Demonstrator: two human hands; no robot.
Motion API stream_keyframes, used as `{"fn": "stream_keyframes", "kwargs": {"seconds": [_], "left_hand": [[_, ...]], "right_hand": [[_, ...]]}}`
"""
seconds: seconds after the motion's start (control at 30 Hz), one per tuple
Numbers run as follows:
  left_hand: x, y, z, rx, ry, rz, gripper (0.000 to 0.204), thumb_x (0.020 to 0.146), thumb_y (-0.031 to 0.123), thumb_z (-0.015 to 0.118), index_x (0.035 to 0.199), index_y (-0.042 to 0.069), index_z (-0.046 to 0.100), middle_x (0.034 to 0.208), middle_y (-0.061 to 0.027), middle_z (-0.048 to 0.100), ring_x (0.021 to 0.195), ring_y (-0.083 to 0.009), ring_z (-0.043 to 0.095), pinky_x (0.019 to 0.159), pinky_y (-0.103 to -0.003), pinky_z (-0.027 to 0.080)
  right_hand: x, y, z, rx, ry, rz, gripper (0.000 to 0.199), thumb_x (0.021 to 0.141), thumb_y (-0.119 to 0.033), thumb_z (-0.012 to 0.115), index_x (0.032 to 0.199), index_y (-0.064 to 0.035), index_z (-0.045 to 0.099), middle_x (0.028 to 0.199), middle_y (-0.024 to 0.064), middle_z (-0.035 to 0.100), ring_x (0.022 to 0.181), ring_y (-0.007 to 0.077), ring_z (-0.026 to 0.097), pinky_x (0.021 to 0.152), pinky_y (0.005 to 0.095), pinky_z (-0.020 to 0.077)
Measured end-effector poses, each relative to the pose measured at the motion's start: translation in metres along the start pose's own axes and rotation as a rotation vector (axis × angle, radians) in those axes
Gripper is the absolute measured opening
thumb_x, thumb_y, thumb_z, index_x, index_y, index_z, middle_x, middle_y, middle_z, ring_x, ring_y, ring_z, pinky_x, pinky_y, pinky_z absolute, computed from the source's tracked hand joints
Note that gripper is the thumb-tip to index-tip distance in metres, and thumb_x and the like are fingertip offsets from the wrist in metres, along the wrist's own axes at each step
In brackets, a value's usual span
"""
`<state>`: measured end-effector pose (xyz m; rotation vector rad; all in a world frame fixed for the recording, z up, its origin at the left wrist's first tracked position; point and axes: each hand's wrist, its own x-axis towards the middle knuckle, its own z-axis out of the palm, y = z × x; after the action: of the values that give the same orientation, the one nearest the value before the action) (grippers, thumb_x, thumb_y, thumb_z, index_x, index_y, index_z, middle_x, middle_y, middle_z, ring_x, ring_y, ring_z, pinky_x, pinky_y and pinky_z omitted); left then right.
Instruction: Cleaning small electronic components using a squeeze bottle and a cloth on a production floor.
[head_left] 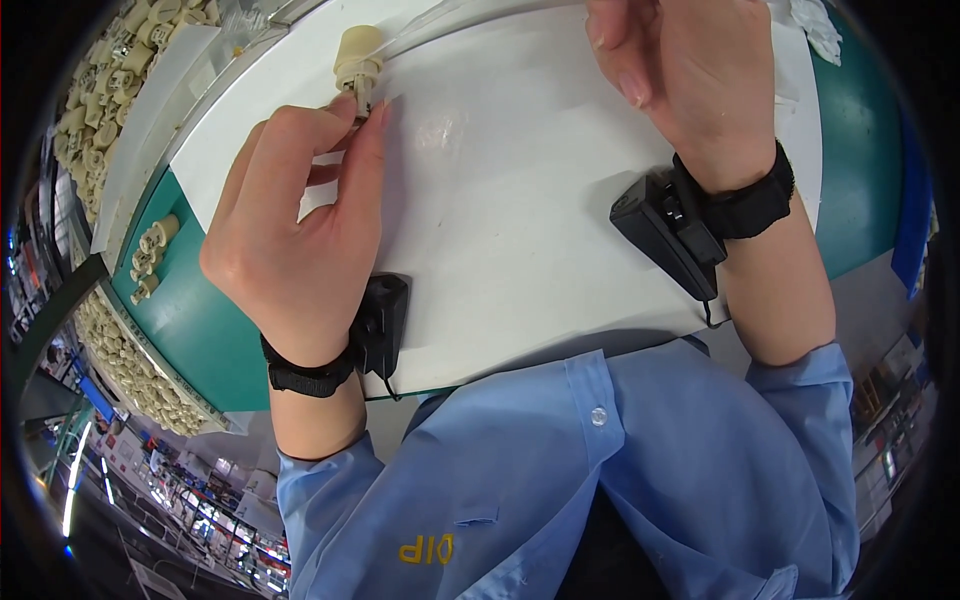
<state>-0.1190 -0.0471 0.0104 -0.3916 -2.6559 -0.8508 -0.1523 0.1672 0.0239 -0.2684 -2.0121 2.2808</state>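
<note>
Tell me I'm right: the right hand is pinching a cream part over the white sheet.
Wrong hand. The head view shows the left hand pinching the cream part over the white sheet.

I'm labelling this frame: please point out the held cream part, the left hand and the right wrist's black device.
Cream part (358,68), head view: on its flanged collar.
Left hand (290,238), head view: on its back.
Black device (664,230), head view: on its casing.
</note>
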Motion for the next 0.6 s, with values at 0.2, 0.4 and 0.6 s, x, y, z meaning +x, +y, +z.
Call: {"fn": "stream_keyframes", "kwargs": {"seconds": [0.2,0.4,0.6], "left_hand": [[-0.0009,-0.002,0.0026,-0.03,0.055,0.049,0.019,0.08,0.001,0.085,0.083,0.001,0.066,0.083,-0.0055,0.074,0.065,-0.0121,0.07,0.055,-0.024,0.056],[0.0001,-0.0023,0.0035,-0.026,0.058,0.053,0.019,0.08,0.001,0.085,0.083,0.001,0.066,0.082,-0.0056,0.074,0.065,-0.012,0.07,0.054,-0.024,0.056],[-0.001,0.0002,0.0022,-0.029,0.034,-0.006,0.016,0.081,0.002,0.085,0.088,0.001,0.07,0.083,-0.0057,0.074,0.067,-0.011,0.071,0.055,-0.023,0.057]], "right_hand": [[0.0006,0.0013,0.0002,0.005,-0.002,0.011,0.038,0.099,-0.038,0.068,0.082,-0.004,0.067,0.051,0.003,0.054,0.032,0.0094,0.042,0.028,0.0235,0.029],[0.0011,0.0019,-0.0037,-0.007,-0.035,0.022,0.038,0.099,-0.038,0.068,0.083,-0.0037,0.068,0.052,0.0029,0.054,0.032,0.0093,0.043,0.028,0.0234,0.0291],[-0.0007,0.0004,-0.0003,-0.038,0.008,0.019,0.039,0.099,-0.038,0.068,0.082,-0.0037,0.068,0.052,0.003,0.054,0.032,0.0091,0.043,0.028,0.0233,0.0292]]}}
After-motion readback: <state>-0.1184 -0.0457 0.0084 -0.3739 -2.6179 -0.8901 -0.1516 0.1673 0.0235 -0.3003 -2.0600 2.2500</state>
